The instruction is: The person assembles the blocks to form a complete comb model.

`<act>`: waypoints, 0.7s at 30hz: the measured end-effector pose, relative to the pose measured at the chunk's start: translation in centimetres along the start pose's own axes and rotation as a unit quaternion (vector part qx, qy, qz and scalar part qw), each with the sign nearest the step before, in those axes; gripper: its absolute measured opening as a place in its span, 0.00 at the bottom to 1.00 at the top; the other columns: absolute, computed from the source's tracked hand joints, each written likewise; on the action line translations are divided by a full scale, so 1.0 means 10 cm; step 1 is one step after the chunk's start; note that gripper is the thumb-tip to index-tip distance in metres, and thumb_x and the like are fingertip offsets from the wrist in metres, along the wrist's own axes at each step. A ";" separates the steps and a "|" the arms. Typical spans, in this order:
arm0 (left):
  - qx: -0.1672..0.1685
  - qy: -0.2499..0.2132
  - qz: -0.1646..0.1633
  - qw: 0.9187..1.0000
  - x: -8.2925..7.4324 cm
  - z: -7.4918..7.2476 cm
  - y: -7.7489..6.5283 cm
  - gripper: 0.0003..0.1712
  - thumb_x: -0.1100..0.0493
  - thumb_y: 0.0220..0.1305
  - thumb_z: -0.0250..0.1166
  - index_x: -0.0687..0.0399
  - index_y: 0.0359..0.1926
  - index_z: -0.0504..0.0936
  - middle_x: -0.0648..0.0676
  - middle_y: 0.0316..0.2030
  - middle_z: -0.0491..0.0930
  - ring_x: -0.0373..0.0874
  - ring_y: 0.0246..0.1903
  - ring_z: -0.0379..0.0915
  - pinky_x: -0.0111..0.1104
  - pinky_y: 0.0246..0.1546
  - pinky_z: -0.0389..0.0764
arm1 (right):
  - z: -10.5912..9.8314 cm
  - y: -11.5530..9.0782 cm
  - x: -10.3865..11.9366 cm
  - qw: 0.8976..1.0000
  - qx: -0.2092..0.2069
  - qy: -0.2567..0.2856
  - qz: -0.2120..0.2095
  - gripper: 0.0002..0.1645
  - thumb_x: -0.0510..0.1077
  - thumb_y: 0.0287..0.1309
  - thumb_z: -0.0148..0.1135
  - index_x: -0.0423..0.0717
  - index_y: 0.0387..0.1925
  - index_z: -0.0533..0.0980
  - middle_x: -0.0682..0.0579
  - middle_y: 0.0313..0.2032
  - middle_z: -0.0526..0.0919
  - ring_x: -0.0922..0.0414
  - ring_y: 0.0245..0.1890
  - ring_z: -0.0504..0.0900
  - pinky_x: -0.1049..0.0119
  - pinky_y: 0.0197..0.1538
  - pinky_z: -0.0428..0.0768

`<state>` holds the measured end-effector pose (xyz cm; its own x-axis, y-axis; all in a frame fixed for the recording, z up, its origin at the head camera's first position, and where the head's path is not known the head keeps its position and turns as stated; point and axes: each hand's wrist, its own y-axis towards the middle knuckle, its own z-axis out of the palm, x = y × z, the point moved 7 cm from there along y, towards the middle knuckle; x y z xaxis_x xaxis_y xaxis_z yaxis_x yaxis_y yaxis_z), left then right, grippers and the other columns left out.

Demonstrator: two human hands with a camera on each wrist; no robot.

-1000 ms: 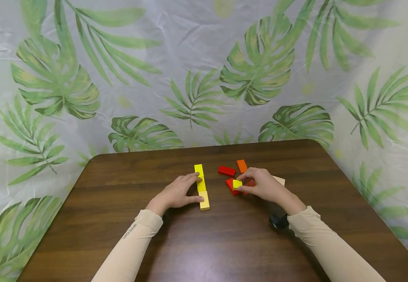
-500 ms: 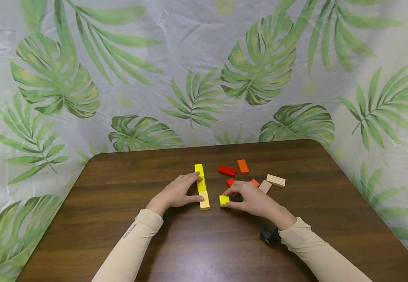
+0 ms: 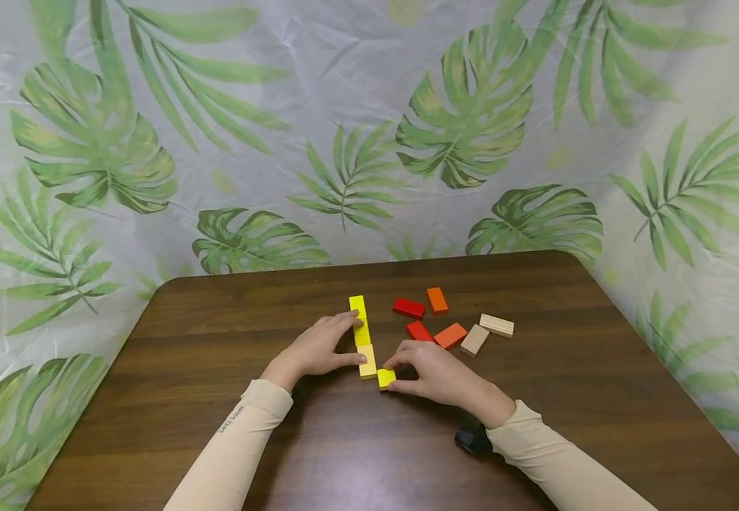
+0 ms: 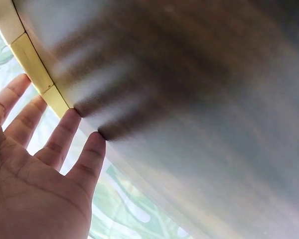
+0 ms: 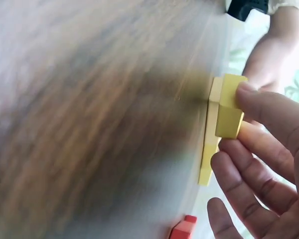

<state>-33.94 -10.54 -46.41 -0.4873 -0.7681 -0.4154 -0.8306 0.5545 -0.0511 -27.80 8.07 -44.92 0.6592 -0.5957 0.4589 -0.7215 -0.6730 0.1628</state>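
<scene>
Three wooden blocks lie end to end in a row on the table: two yellow blocks (image 3: 362, 335) at the far end and a pale cream block (image 3: 366, 361) nearest the person. My left hand (image 3: 318, 349) lies along the row's left side, its fairly straight fingertips at the blocks and its thumb at the cream one. Between thumb and forefinger my right hand (image 3: 436, 372) pinches another yellow block (image 3: 386, 380), just right of the cream block's near end. In the right wrist view this yellow block (image 5: 230, 112) overlaps the row; the other fingers extend loosely below it.
Right of the row lie red blocks (image 3: 409, 307), orange blocks (image 3: 451, 336), a light brown block (image 3: 475, 341) and a ridged pale wooden block (image 3: 497, 326). A leaf-patterned curtain (image 3: 356, 106) hangs behind the dark wooden table (image 3: 216, 305).
My right hand has carried the yellow block left and toward the person, from above the red and orange blocks to beside the row's near end. My left hand has stayed at the row.
</scene>
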 end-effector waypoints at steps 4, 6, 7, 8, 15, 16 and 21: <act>0.001 -0.002 -0.001 1.000 -0.01 -0.01 -0.01 0.44 0.37 0.70 0.71 0.52 0.77 0.71 0.59 0.82 0.62 0.64 0.78 0.62 0.57 0.77 0.68 | 0.01 0.01 0.04 1.000 0.009 -0.007 0.008 0.17 0.50 0.63 0.79 0.49 0.50 0.90 0.55 0.43 0.87 0.59 0.43 0.87 0.65 0.49 0.87; 0.002 -0.001 0.001 1.000 -0.01 -0.01 -0.01 0.44 0.37 0.70 0.71 0.53 0.78 0.71 0.59 0.83 0.62 0.64 0.78 0.62 0.57 0.77 0.68 | 0.02 0.01 0.06 1.000 0.013 -0.007 0.010 0.16 0.50 0.63 0.79 0.49 0.50 0.90 0.56 0.43 0.87 0.59 0.44 0.87 0.65 0.49 0.87; 0.001 -0.001 0.001 1.000 -0.01 -0.01 -0.01 0.44 0.37 0.70 0.71 0.53 0.78 0.71 0.59 0.82 0.62 0.64 0.78 0.62 0.57 0.77 0.68 | 0.02 0.01 0.07 1.000 0.015 -0.006 0.010 0.16 0.50 0.63 0.79 0.49 0.50 0.90 0.55 0.43 0.87 0.59 0.44 0.87 0.65 0.49 0.87; 0.001 -0.001 0.002 1.000 -0.01 -0.01 0.00 0.44 0.37 0.70 0.71 0.53 0.78 0.71 0.59 0.82 0.62 0.64 0.78 0.62 0.57 0.77 0.68 | 0.03 0.02 0.08 1.000 0.017 -0.005 0.010 0.17 0.51 0.63 0.79 0.49 0.50 0.90 0.56 0.43 0.87 0.59 0.44 0.87 0.65 0.49 0.87; 0.006 0.002 0.004 1.000 -0.01 -0.01 0.01 0.44 0.37 0.71 0.71 0.54 0.78 0.71 0.59 0.82 0.62 0.64 0.78 0.62 0.56 0.78 0.67 | 0.05 0.07 0.16 1.000 0.009 -0.027 0.002 0.18 0.51 0.62 0.80 0.48 0.50 0.90 0.55 0.42 0.87 0.59 0.42 0.87 0.67 0.47 0.86; 0.007 0.002 0.005 1.000 -0.01 -0.01 0.01 0.44 0.37 0.71 0.71 0.54 0.78 0.71 0.59 0.82 0.62 0.64 0.78 0.62 0.55 0.79 0.67 | 0.05 0.08 0.17 0.999 0.008 -0.031 0.001 0.17 0.51 0.62 0.80 0.48 0.50 0.90 0.55 0.42 0.87 0.59 0.42 0.86 0.67 0.47 0.86; 0.006 -0.001 0.003 1.000 -0.01 0.00 0.00 0.43 0.37 0.71 0.71 0.54 0.78 0.71 0.60 0.82 0.62 0.64 0.79 0.62 0.56 0.79 0.67 | 0.09 0.12 0.20 0.999 0.008 -0.047 -0.003 0.17 0.51 0.62 0.80 0.47 0.49 0.90 0.55 0.42 0.88 0.59 0.40 0.86 0.67 0.46 0.86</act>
<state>-33.93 -10.43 -46.36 -0.4922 -0.7636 -0.4179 -0.8240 0.5635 -0.0594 -27.12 5.69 -44.57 0.6805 -0.6302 0.3738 -0.7149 -0.6829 0.1504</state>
